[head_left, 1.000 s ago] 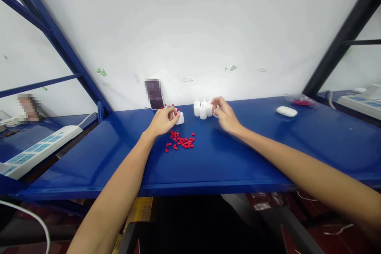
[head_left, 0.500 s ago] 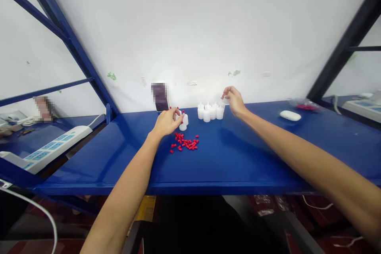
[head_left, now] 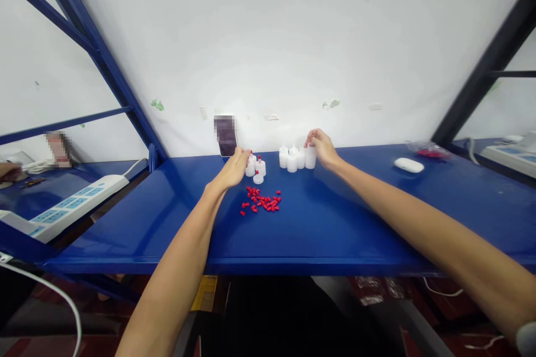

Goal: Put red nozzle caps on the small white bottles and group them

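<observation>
My left hand rests at the left side of small white bottles with red caps on their nozzles. Its fingertips are mostly hidden, so whether it grips one is unclear. In front of these bottles lies a low white lid with a red cap on it. Loose red caps are scattered nearer to me. My right hand has its fingers closed on the top of a white bottle; they cover its upper end. Just left of it stand several uncapped white nozzle bottles.
A phone leans against the wall behind the blue table. On the right are a white oval case and a clear bag with red pieces. A power strip lies at left, near another person's hand.
My right hand has come down and left, from above the table onto the bottle. My left hand has drawn back left from over the capped bottles, which now show more fully.
</observation>
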Demonstrator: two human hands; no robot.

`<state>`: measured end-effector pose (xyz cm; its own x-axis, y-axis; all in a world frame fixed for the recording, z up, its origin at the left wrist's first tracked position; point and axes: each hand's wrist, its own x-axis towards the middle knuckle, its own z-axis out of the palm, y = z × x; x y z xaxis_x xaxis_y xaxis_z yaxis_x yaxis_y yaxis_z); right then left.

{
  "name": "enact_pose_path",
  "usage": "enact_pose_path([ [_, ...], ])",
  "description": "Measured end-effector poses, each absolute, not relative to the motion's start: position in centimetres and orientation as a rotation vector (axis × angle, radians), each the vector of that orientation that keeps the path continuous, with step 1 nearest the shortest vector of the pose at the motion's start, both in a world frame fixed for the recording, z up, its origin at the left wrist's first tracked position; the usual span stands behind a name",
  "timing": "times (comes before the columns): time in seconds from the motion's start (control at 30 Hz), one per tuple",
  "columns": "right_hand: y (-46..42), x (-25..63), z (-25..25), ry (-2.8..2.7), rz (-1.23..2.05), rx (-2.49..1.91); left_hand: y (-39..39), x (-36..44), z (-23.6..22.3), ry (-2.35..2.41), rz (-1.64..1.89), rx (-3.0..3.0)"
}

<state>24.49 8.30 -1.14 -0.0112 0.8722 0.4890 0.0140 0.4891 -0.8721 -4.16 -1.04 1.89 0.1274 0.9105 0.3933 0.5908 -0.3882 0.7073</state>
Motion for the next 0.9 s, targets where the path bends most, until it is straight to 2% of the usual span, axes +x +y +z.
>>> enact_pose_path([
  [0.27,7.5,24.9,-2.2,-1.427,0.693,-0.868,-1.4,-3.5,2.8,1.484,1.319,2.025],
  [0.47,6.0,25.9,-2.6,-1.405,0.592,-0.926,-1.9,-1.6,2.0,1.31,1.543,1.944],
  [0.53,5.4,26.0,-2.6,-1.384,0.65,-0.902,-2.4,-0.9,1.8,1.257,1.371,2.105],
  [0.67,3.7,25.7,-2.7,-1.405,0.945,-0.76,-3.4,0.1,1.9,1.153,0.784,2.683],
  [0.77,2.2,25.3,-2.5,-1.466,1.189,-0.668,-3.7,0.4,1.9,1.162,0.602,2.83],
  [0.9,0.5,24.7,-2.0,-1.625,1.493,-0.608,-3.4,0.3,1.3,1.239,0.45,2.705],
])
